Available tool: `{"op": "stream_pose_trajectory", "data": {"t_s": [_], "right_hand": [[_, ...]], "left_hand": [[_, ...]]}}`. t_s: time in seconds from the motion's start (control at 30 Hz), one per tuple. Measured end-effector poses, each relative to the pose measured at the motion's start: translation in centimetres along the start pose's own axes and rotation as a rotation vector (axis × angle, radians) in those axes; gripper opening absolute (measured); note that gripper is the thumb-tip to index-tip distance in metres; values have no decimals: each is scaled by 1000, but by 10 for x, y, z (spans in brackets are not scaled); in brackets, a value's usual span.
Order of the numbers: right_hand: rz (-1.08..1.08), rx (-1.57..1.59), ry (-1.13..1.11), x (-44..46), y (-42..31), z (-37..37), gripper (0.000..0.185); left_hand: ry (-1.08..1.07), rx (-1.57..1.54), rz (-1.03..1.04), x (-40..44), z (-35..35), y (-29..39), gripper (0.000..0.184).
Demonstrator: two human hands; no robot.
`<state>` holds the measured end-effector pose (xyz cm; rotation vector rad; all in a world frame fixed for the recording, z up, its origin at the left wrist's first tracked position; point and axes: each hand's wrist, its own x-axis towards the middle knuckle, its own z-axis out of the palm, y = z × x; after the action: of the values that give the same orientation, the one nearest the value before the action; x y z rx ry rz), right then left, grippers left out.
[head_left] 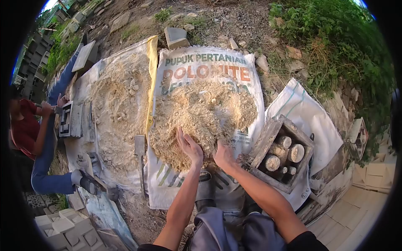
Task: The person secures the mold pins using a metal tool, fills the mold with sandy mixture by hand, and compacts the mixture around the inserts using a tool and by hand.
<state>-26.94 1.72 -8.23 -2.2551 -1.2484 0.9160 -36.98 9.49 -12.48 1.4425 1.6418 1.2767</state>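
A heap of crumbly, sand-coloured material [180, 108] lies on a white printed sack [247, 146] spread on the ground before me. Along the heap's near left side rests my left hand [191, 148], its fingers stretched out and pressed against the loose grains. To its right, my right hand [224, 155] touches the heap's near edge, its fingers mostly hidden in or behind the material. Close to my right forearm stands a box-shaped mould [259, 169] with several round cores [296, 153] inside, their tops dusted with the same material.
A second sack at left carries another heap [121, 92], with a flat wooden strip [140, 161] between the two. A co-worker in a red shirt [29, 125] holds a tool over another mould [70, 120]. Pale blocks [71, 230] are stacked at lower left; a white sack [305, 113] lies right.
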Motion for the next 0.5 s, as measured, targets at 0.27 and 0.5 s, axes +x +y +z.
{"op": "stream_pose_trajectory", "data": {"t_s": [0.27, 0.5], "right_hand": [[-94, 64, -63, -2, -10, 1, 37], [-64, 208, -36, -26, -28, -59, 37]], "left_hand": [[80, -527, -374, 0, 7, -5, 57], [68, -709, -461, -10, 16, 68, 51]]}}
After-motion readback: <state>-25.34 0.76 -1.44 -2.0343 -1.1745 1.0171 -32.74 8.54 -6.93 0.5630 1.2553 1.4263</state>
